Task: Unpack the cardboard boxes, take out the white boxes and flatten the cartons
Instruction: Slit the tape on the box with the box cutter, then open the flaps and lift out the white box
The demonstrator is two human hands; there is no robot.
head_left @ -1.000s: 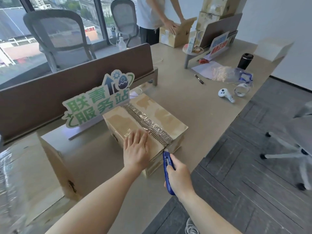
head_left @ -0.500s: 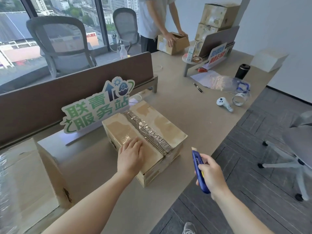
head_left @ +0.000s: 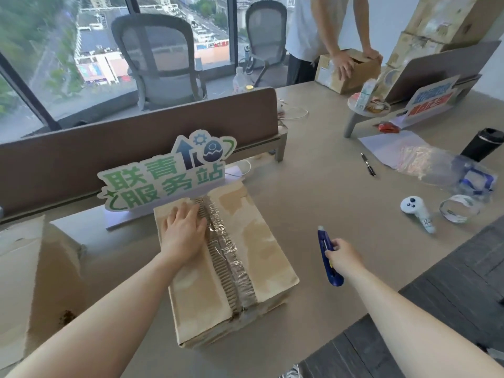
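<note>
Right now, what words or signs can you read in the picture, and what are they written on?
"联青服务站": big green characters on the white cut-out standing sign behind the taped brown cardboard box.
Red-and-blue standing sign at the far desk: has characters, too blurred to read.
Labels on the stacked brown cartons: too blurred to read.
Printed white tape ring: print too small to read.

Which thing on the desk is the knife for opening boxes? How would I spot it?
Start at the taped cardboard box in the middle of the desk, where the left hand lies flat. Look just right of it: the right hand grips a slim blue utility knife above the desk. Nothing else nearby is solid blue.
</note>
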